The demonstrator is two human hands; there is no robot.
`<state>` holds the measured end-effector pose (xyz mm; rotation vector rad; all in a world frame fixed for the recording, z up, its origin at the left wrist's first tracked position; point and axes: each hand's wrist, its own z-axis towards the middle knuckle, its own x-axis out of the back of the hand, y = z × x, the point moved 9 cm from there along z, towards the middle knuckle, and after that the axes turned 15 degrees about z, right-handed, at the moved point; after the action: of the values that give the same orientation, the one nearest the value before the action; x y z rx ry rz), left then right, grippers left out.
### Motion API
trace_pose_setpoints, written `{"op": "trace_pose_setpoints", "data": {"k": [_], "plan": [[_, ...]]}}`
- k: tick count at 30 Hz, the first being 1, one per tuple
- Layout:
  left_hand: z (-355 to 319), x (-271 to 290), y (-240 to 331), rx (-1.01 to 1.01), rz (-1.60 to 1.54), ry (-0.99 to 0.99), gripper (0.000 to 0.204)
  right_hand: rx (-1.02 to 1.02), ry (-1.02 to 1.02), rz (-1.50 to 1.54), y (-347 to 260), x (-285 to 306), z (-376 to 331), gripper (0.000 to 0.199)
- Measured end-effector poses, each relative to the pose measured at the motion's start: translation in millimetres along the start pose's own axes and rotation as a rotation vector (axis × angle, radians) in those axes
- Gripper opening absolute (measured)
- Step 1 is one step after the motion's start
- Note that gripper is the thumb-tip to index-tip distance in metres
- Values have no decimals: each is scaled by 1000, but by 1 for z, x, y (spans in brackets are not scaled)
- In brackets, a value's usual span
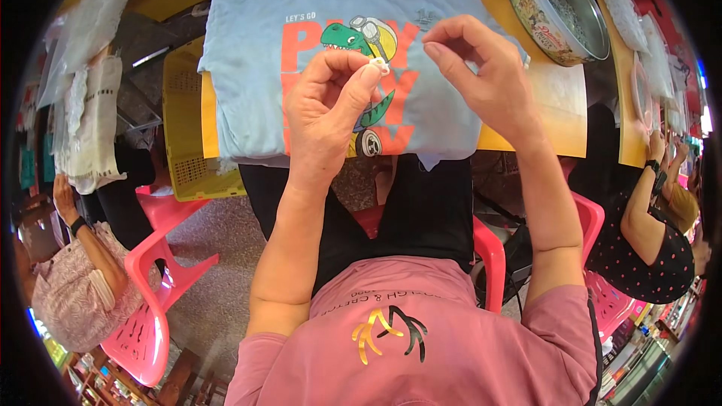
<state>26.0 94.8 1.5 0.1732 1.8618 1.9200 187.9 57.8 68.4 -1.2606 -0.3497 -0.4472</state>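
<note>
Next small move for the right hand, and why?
I'd probably bring the right hand in to the small white piece: the left hand pinches it above the blue shirt, while the right hovers apart, nothing visibly held.

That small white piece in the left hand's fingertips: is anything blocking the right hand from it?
Nothing visible does. Between the small white piece and the right hand there seems only open air above the light-blue dinosaur T-shirt, though a fine thread would be too small to make out.
</note>
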Motion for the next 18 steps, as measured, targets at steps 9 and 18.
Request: {"op": "trace_pose_setpoints", "data": {"k": [9,18], "plan": [[1,1,0,13,-89,15,11,-286,197,919,20,-39,-8,18],[1,2,1,4,-107,42,12,-382,227,1245,24,-65,-13,16]]}}
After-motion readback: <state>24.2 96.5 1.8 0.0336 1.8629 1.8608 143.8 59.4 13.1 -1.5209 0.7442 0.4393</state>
